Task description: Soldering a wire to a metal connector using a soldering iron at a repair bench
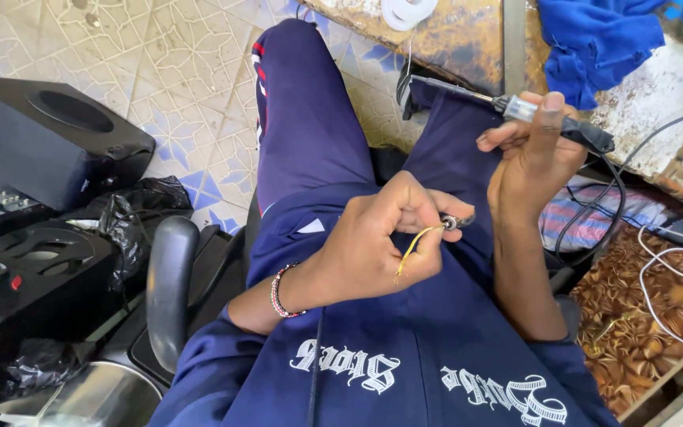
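Soldering iron [515, 107] gripped in closed right hand [535, 150], tip aimed away over lap; small metal connector [452, 222] with yellow wire [413, 249] pinched in left hand [381, 237], raised close for access.

Small pinched part [450, 223] mostly hidden
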